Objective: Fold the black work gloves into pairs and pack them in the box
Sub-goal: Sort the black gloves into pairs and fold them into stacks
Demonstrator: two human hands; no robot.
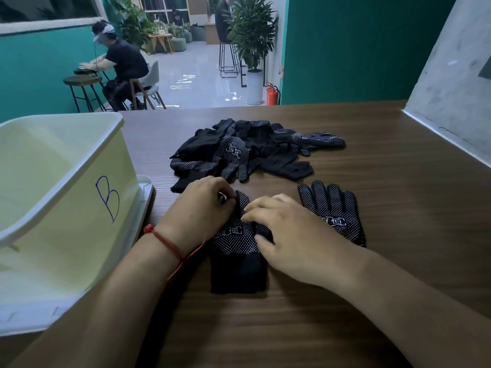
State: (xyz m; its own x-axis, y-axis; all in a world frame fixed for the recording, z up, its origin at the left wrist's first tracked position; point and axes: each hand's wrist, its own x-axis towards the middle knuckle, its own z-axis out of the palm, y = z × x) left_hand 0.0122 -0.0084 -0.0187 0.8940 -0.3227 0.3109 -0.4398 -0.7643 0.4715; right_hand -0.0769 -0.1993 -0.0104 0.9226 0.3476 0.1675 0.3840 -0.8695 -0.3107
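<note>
Both bare hands are down on one black dotted glove (239,251) lying flat on the brown wooden table (385,187), cuff toward the person; the left hand (198,205), a red string (166,240) at its wrist, has its fingers curled in and pinches the glove's fingertip end; the right hand (288,235) lies half spread across the palm of the same glove, fingertips pressing the fabric, thumb at the edge near the cuff; it seems to press rather than grip, though I cannot tell for sure. Just right of that hand a second glove (334,213) lies flat, fingers pointing away, dots and a white printed mark up. Farther back, near the middle of the table, sits a loose pile of gloves (244,150), tangled, apart from the two in front. The pale box (69,197) stands at the left edge, open at the top, a blue "B" on its side, resting on a white lid (144,192); its corner is close beside the left forearm. The table's right side is bare wood up to a grey wall (451,83); the far edge drops to a tiled floor.
</note>
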